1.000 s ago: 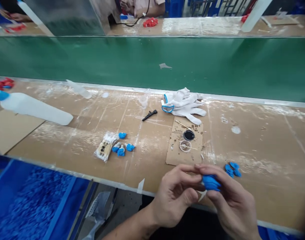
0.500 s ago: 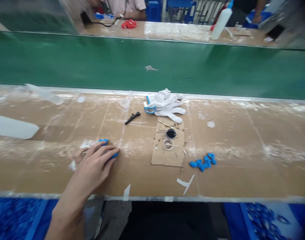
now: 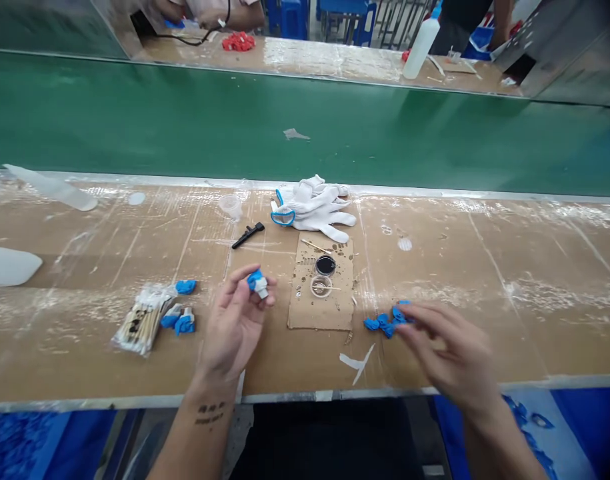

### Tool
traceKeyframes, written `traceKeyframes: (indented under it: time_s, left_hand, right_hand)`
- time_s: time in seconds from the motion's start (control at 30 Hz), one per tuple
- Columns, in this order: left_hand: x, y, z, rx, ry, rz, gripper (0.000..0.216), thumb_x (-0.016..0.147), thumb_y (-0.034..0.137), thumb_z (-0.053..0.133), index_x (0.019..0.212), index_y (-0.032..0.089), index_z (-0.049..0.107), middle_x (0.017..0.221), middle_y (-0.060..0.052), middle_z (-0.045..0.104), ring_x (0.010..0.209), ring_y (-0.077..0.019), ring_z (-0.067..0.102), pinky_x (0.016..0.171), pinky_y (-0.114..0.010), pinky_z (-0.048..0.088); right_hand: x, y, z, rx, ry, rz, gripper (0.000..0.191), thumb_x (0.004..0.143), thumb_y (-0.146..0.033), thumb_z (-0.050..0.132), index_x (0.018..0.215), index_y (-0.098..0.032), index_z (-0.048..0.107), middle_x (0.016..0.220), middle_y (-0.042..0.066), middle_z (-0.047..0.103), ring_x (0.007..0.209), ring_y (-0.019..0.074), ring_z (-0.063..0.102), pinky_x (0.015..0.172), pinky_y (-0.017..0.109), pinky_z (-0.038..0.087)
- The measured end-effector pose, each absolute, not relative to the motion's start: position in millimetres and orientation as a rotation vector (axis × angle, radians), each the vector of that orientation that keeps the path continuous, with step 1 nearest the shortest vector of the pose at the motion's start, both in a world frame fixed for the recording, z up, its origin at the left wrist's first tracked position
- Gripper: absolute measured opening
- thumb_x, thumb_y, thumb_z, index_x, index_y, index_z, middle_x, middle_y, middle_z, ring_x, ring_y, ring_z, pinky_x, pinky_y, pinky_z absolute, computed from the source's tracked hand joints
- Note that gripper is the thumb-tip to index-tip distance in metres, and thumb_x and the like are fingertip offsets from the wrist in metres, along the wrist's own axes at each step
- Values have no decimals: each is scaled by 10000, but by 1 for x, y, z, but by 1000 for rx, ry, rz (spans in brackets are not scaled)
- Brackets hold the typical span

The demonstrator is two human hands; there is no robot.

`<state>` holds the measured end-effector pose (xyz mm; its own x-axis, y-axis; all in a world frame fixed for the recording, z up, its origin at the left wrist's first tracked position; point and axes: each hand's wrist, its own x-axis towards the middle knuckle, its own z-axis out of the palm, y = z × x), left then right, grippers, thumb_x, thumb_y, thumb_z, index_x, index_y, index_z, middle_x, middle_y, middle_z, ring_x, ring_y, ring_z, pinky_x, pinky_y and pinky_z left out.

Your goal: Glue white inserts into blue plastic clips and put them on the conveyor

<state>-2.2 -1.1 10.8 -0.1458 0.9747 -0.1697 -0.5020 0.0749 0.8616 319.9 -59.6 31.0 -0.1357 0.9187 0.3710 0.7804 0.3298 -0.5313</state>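
Observation:
My left hand [image 3: 235,327] is raised over the table, palm up, its fingers closed on a small blue-and-white plastic part [image 3: 257,284]. At the right, my right hand [image 3: 455,350] pinches a small blue piece [image 3: 403,311] at the edge of a group of similar blue pieces [image 3: 385,325]. Left of my left hand lie several blue-and-white parts [image 3: 185,323] and a blue one [image 3: 186,287]. Beside them is a clear bag of cotton swabs [image 3: 143,320].
A stained cardboard piece [image 3: 319,317] carries a dish of black liquid [image 3: 325,265], a clear cup [image 3: 321,287] and swabs. Behind it lie white gloves [image 3: 315,207] and a black tool [image 3: 248,235]. White bottles [image 3: 9,265] lie at left. A green belt [image 3: 185,120] runs beyond.
My left hand has lifted from the parts at left and moved right, carrying a blue-and-white part. My right hand has come into view at the blue pieces. The view has shifted slightly.

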Motion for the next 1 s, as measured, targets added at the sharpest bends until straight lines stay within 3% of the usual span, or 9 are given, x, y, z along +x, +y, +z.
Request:
traceKeyframes:
  time_s: [0.1,0.17,0.27,0.37,0.53,0.6,0.73,0.87,1.0]
  left_hand:
    - [2,7,2,654,1047,1389,391,663,316,996,1000,235,815,877,6,770,676,-46,640,677,-115,553]
    - [2,6,-2,719,1093,1345,360,673,260,983,990,215,819,818,23,740,686,-45,637,678,-102,540]
    - [4,-1,-5,836,1135,1268,375,773,265,907,1123,195,790,867,-6,773,691,-70,671,684,-147,573]
    - [9,-7,-5,916,1155,1292,497,824,206,845,1289,214,669,962,-26,804,748,-105,732,728,-202,614]
    - [13,-11,-8,1073,1235,1322,235,870,151,780,1079,225,699,1063,-47,810,964,-145,774,837,-206,609]
    - [11,-12,-10,1180,1295,1324,223,892,149,752,1099,233,746,1164,-60,778,1004,-149,755,855,-214,605]
    - [8,-14,-11,1288,1316,1311,285,907,141,733,1159,269,773,1086,-29,749,895,-127,729,786,-212,602]
    - [8,-14,-10,1253,1319,1325,279,905,155,744,1159,267,776,1027,-18,755,861,-126,728,772,-216,612]
    - [9,-13,-10,1231,1326,1329,268,895,157,755,1139,264,785,1029,-21,758,861,-133,735,777,-227,625]
  right_hand:
    - [263,-20,31,-1398,-2079,402,255,1016,-327,672,1232,-191,679,935,45,743,720,174,671,649,298,530]
    - [249,-4,30,-1404,-2081,472,193,1014,-283,665,1179,-183,685,878,23,730,703,164,665,616,283,506]
    - [247,4,29,-1431,-2077,521,55,1003,-195,659,1001,-214,711,823,-4,713,715,153,668,613,268,477]
    - [247,6,32,-1411,-2083,541,117,1010,-173,646,935,-225,719,862,-4,723,782,149,684,658,261,483]
    - [235,12,34,-1350,-2138,390,110,1007,-174,636,946,-204,723,882,20,730,813,168,687,710,280,508]
    - [230,16,34,-1332,-2169,327,118,1004,-173,629,929,-195,718,863,29,725,791,177,683,697,293,506]
    - [228,19,37,-1334,-2188,312,66,994,-209,656,975,-189,717,879,31,731,798,186,690,696,308,510]
    - [241,15,37,-1414,-2083,460,29,980,-219,688,993,-228,711,834,-12,703,709,137,646,629,270,494]
    - [256,9,31,-1487,-1931,592,151,948,-265,746,1093,-259,706,776,-35,650,614,121,560,520,251,449]
